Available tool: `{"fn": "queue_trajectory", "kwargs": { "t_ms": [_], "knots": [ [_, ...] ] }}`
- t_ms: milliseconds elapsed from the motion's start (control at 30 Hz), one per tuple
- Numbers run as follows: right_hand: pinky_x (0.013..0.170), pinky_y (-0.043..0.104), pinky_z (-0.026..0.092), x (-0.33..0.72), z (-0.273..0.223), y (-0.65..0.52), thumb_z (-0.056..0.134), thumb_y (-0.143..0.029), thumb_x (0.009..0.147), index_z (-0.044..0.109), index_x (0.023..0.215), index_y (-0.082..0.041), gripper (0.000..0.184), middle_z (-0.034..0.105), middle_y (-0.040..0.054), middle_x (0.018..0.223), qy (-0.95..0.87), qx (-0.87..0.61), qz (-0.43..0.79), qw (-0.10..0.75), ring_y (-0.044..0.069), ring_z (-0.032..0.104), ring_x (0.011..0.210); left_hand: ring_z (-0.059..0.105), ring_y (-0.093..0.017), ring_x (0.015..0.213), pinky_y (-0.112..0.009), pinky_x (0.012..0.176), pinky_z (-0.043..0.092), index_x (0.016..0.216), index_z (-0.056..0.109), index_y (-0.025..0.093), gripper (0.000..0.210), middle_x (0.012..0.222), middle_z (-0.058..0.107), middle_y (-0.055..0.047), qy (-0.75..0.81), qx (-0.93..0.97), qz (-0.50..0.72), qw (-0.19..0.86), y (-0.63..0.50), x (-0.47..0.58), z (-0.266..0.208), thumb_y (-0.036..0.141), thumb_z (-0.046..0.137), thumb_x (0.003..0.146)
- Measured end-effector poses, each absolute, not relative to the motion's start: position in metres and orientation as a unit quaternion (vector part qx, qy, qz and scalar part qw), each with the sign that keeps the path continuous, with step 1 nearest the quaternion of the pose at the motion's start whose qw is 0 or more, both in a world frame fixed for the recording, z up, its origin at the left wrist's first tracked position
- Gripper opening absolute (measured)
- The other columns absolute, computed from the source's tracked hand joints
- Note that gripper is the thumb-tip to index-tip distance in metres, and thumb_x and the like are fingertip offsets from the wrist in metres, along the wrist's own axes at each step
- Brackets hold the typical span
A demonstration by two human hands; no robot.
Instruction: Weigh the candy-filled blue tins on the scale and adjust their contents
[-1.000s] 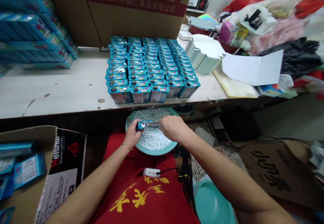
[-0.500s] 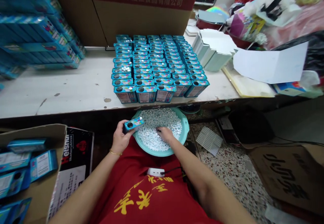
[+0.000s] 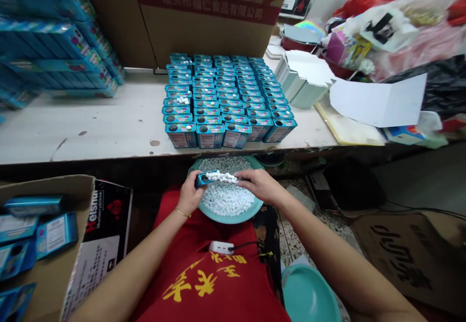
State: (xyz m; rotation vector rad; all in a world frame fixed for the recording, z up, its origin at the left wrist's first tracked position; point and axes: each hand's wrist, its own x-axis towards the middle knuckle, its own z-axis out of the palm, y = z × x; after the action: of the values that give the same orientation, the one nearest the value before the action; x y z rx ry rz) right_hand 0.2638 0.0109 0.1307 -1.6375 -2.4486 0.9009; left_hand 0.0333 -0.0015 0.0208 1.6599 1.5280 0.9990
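My left hand (image 3: pixel 191 196) is closed around a small blue candy tin (image 3: pixel 200 180), tilted over a turquoise basin (image 3: pixel 233 219). My right hand (image 3: pixel 262 184) grips a small scoop (image 3: pixel 238 179), mostly hidden by the fingers and its load. White pellet candies (image 3: pixel 224 177) are heaped along the scoop and reach the tin's opening. More white pellets (image 3: pixel 229 200) fill the basin below both hands. Just beyond, rows of blue tins (image 3: pixel 211 128) stand upright on the table, several with loose pellets on top.
Stacked blue packs (image 3: pixel 54 45) stand at the table's left, before a big carton (image 3: pixel 204 25). An open box of blue tins (image 3: pixel 91 225) is at lower left. White cards (image 3: pixel 306 74) and bags (image 3: pixel 393 25) crowd the right. Another turquoise basin (image 3: pixel 309 293) sits low at right.
My right hand has come up out of the pellets with a loaded scoop and met the tin. My left hand has shifted right with the tin. A second turquoise basin shows at lower right.
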Motion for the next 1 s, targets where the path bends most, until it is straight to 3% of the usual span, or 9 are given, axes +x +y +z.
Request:
{"fn": "queue_trajectory", "kwargs": {
  "t_ms": [200,400,533,667,800,1000],
  "knots": [
    [0.075,0.031,0.043,0.227,0.168,0.012,0.040,-0.027,0.083,0.062,0.097,-0.020,0.027,0.065,0.0095,0.093,-0.825,-0.528,0.125,-0.160,0.022,0.060,0.089,0.054,-0.019,0.088,-0.033,0.080,0.041,0.104,0.048,0.021,0.039,0.097,0.057,-0.004,0.582,0.651,0.363,0.325,-0.004,0.044,0.018,0.017,0.053,0.066],
    [0.069,0.030,0.044,0.206,0.180,0.008,0.037,-0.016,0.081,0.061,0.090,-0.017,0.026,0.064,0.0115,0.088,-0.839,-0.511,0.082,-0.166,0.022,0.061,0.081,0.054,-0.020,0.088,-0.034,0.081,0.041,0.105,0.047,0.021,0.040,0.097,0.056,-0.004,0.570,0.661,0.366,0.323,-0.002,0.045,0.013,0.016,0.053,0.065],
    [0.071,0.028,0.043,0.222,0.177,0.005,0.037,-0.023,0.085,0.059,0.098,-0.019,0.026,0.063,0.0103,0.092,-0.832,-0.526,0.081,-0.155,0.020,0.060,0.085,0.054,-0.018,0.085,-0.032,0.079,0.041,0.102,0.047,0.021,0.038,0.091,0.056,-0.002,0.583,0.641,0.373,0.333,-0.001,0.043,0.014,0.017,0.055,0.065],
    [0.072,0.028,0.043,0.266,0.136,0.006,0.038,-0.030,0.086,0.054,0.106,-0.024,0.026,0.061,0.0062,0.097,-0.798,-0.575,0.109,-0.145,0.019,0.059,0.088,0.053,-0.015,0.082,-0.028,0.076,0.041,0.100,0.047,0.022,0.035,0.091,0.055,-0.001,0.584,0.628,0.392,0.333,-0.003,0.032,0.020,0.019,0.056,0.067],
    [0.077,0.027,0.041,0.283,0.068,0.007,0.047,-0.020,0.082,0.058,0.103,-0.020,0.024,0.062,0.0092,0.101,-0.745,-0.614,0.209,-0.154,0.019,0.058,0.095,0.053,-0.015,0.083,-0.029,0.077,0.041,0.100,0.047,0.022,0.034,0.092,0.055,-0.001,0.593,0.612,0.410,0.325,-0.006,0.014,0.027,0.023,0.059,0.068],
    [0.081,0.025,0.041,0.237,0.002,0.005,0.043,-0.020,0.083,0.058,0.109,-0.022,0.030,0.062,0.0062,0.106,-0.738,-0.607,0.286,-0.067,0.017,0.056,0.099,0.054,-0.014,0.078,-0.028,0.074,0.043,0.100,0.048,0.021,0.038,0.088,0.056,-0.001,0.620,0.568,0.429,0.330,-0.011,-0.002,0.030,0.034,0.062,0.067]
  ]
}}
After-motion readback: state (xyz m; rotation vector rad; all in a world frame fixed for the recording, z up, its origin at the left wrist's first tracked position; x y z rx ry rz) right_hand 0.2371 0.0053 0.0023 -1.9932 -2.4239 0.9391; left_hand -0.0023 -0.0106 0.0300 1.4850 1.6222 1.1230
